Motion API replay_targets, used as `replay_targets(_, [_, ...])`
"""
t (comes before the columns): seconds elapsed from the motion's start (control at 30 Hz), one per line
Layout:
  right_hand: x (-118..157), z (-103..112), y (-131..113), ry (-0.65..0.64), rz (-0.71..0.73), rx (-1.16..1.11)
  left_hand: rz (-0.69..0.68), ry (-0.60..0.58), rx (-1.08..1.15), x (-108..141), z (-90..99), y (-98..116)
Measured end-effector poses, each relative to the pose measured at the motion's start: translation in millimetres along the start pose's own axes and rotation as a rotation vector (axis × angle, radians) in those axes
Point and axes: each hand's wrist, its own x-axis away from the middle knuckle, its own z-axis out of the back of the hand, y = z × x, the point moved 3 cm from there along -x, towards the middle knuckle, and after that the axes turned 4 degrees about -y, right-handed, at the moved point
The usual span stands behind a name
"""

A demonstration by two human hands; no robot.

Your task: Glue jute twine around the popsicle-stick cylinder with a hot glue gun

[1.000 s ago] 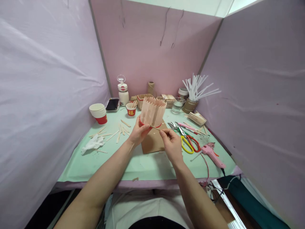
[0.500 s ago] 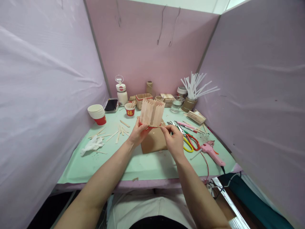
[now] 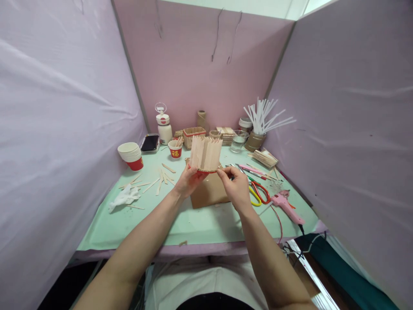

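Note:
Over the middle of the table I hold up a craft piece (image 3: 205, 154) of upright pale wooden sticks with uneven tips, set round a red base. My left hand (image 3: 187, 181) is closed round its lower left side. Along the bottom edge of the sticks runs a thin braided cord (image 3: 206, 171). At the lower right corner, the thumb and forefinger of my right hand (image 3: 235, 185) pinch the end of this cord against or close by the piece. The fingertips partly hide that end. Beneath both hands lies a brown cardboard sheet (image 3: 209, 193).
Scissors with red handles (image 3: 260, 192) and a pink glue gun (image 3: 287, 208) lie to the right. Loose sticks (image 3: 164, 177), a crumpled tissue (image 3: 125, 197) and stacked paper cups (image 3: 130, 156) are on the left. A glass of water (image 3: 238, 141) and a woven basket (image 3: 193, 137) stand behind.
The piece has turned slightly in my left hand, and the cord now sits closer along its bottom edge. My right fingers still pinch the cord's end. The camera view has shifted a little.

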Motion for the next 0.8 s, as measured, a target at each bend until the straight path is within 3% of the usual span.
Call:
replay_targets(0.27, [-7.2,4.3,4.8,-0.098,-0.093,-0.117,0.101,0.005,0.079,2.8,1.4,-0.9])
replay_targets(0.57, [-11.7,0.4,8.8,-0.295,-0.144,-0.345,0.173,-0.075,0.154,4.0,-2.8,-1.0])
replay_targets(0.8, [-15.6,-9.6,20.3,-0.238,-0.13,-0.503,0.227,-0.06,0.2,2.3,-1.7,-3.8])
